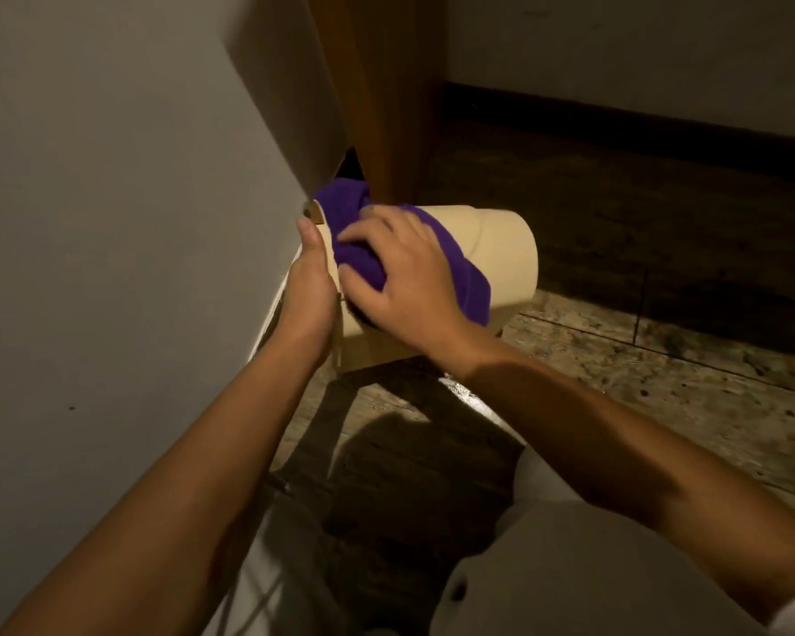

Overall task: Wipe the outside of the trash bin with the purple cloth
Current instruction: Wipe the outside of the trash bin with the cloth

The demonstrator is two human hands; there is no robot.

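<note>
A cream cylindrical trash bin (501, 254) is tipped on its side above the floor, its closed bottom pointing right. My left hand (308, 286) grips the bin's rim end on the left, next to the wall. My right hand (400, 273) presses the purple cloth (460, 277) flat against the bin's upper side, fingers spread over it. The cloth drapes over the bin, one bunch at the far rim and one fold hanging down the near side. The bin's opening is hidden behind my hands.
A pale wall (111, 222) runs close along the left. A wooden post or door edge (386, 107) stands just behind the bin. The speckled stone floor (662, 397) spreads to the right, with a dark baseboard (616, 117) behind. My light trousers (570, 566) fill the bottom.
</note>
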